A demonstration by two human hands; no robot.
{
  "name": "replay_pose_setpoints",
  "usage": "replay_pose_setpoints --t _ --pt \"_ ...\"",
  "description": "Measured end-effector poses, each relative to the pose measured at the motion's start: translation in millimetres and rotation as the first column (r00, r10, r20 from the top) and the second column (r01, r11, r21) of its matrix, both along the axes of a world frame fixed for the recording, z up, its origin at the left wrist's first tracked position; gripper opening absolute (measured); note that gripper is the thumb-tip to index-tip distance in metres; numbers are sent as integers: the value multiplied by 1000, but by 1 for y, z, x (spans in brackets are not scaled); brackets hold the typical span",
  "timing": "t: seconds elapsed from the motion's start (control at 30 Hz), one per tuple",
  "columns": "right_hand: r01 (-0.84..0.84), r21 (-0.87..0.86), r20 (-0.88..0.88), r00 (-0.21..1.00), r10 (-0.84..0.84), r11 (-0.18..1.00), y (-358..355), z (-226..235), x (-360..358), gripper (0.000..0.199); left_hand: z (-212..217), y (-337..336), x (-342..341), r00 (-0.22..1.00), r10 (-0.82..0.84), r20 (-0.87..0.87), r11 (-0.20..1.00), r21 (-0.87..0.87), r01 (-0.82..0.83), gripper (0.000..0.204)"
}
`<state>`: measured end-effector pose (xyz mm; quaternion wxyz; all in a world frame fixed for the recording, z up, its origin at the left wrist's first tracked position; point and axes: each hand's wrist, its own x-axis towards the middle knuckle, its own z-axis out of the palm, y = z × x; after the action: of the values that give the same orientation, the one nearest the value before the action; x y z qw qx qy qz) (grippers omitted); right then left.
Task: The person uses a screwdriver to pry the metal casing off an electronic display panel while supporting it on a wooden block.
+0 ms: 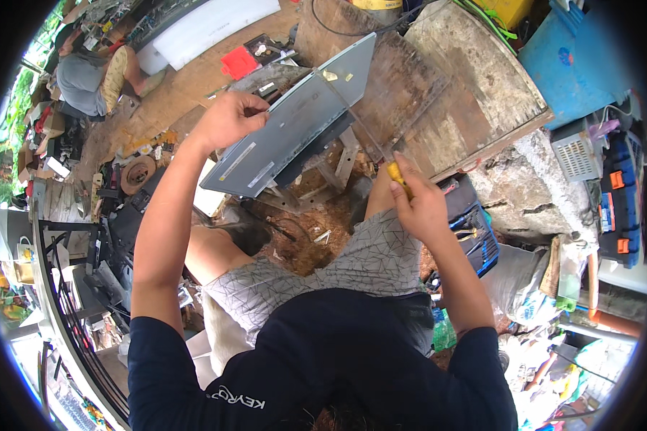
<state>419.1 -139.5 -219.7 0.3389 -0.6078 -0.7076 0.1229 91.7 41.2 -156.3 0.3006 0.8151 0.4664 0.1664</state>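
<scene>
A thin, flat grey panel (284,118), like the back of a flat screen, stands tilted on a small wooden stool (331,179) between my knees. My left hand (230,121) is closed on the panel's upper left edge. Gripped in my right hand (418,201) is a long screwdriver (398,175) with a yellow handle. Its thin shaft runs up and left across the panel's right part, and the tip lies near the panel's upper edge. Labels show along the panel's lower left side. I cannot tell whether the tip touches the panel.
A wooden board (474,93) lies to the right of the panel. Behind stand a red tray (239,63) and a white sheet (216,29). Another person (93,79) crouches at the far left. A blue tool bag (474,230) sits beside my right knee, with a blue bin (571,65) beyond.
</scene>
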Motion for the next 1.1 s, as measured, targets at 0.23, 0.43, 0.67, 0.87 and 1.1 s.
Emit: replay_pose_setpoints --t 0.23,0.43,0.67,0.87,1.1 --pt "30 35 -47 998 -29 999 -1 -22 -6 46 3 -2 2 999 51 -20 998 -37 -51 24" --pt "5 53 -22 1000 -4 999 -1 -31 -7 49 2 -1 0 999 39 -11 998 -53 -40 25" --pt "15 -93 -51 998 -20 996 -3 -23 -11 47 1 1 -1 998 47 -38 998 -43 -48 26" --pt "16 -52 -69 997 -19 999 1 -25 -13 47 3 -1 1 999 41 -26 999 -26 -42 26" --pt "-6 104 -62 998 12 995 8 -42 -13 52 4 -3 2 999 54 3 998 -30 -54 26"
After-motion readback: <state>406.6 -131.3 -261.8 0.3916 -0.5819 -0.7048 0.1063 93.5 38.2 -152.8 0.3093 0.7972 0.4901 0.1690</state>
